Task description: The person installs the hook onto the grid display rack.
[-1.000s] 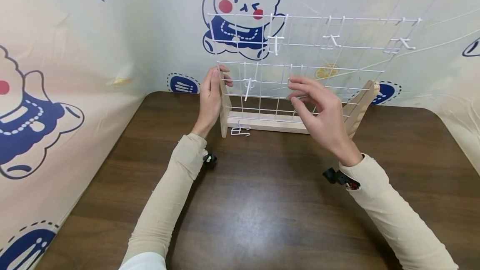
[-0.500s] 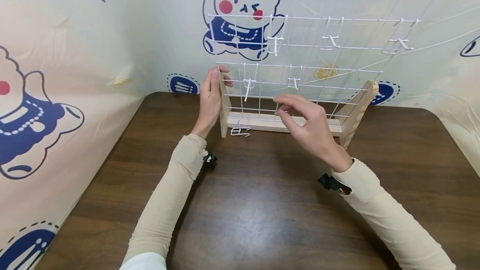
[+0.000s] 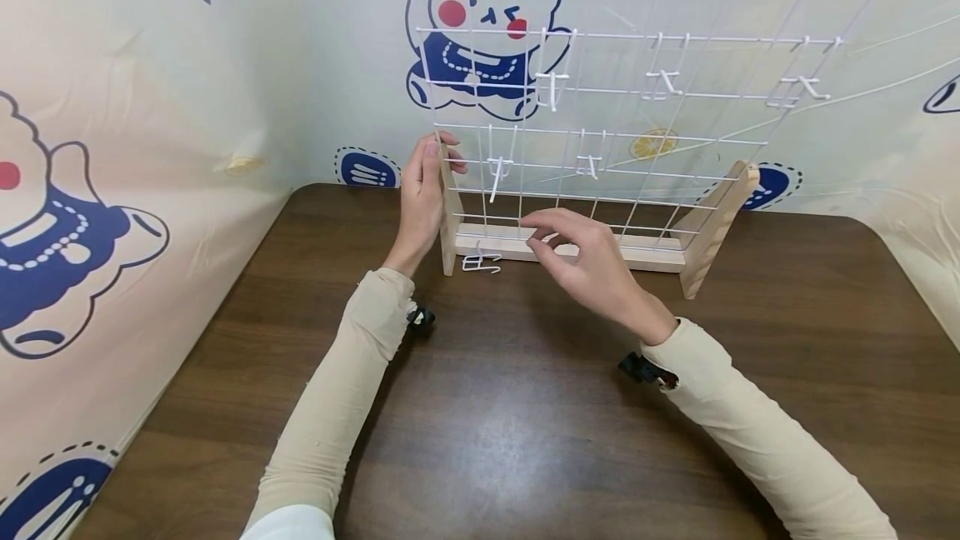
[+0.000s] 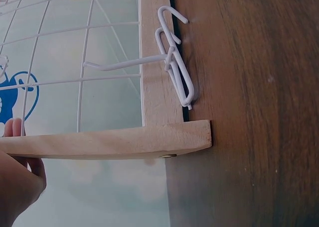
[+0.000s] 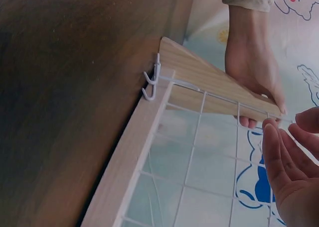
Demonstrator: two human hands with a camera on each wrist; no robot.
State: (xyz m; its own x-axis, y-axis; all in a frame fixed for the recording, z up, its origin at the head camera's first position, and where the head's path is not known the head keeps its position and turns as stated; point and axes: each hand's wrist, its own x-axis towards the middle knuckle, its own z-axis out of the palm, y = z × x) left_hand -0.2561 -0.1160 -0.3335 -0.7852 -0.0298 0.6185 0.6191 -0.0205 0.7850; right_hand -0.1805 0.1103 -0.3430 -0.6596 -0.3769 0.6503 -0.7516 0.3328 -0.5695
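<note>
A white wire grid rack [image 3: 600, 37] on a wooden stand stands at the back of the table. My left hand [image 3: 422, 198] holds the top of the stand's left wooden side piece [image 4: 99, 143], fingers round its inner face. A loose white wire hook [image 3: 480, 262] leans against the wooden crossbar [image 4: 155, 87] at the rack's lower left, its prong pointing into the grid. My right hand [image 3: 588, 261] hovers in front of the crossbar, right of that hook and apart from it. Its fingers [image 5: 281, 157] are loosely bent, with a gap to the thumb and nothing between.
Several more white hooks hang on the grid, among them an upper middle hook [image 3: 662, 82] and a lower left hook [image 3: 498, 173]. The stand's right side piece [image 3: 720, 227] slants outward. A printed cloth [image 3: 225, 65] hangs behind and left of the brown table [image 3: 495, 407].
My right hand has moved down and left from before the grid towards the loose hook, uncovering a hung hook in the lower row. My left hand keeps its place.
</note>
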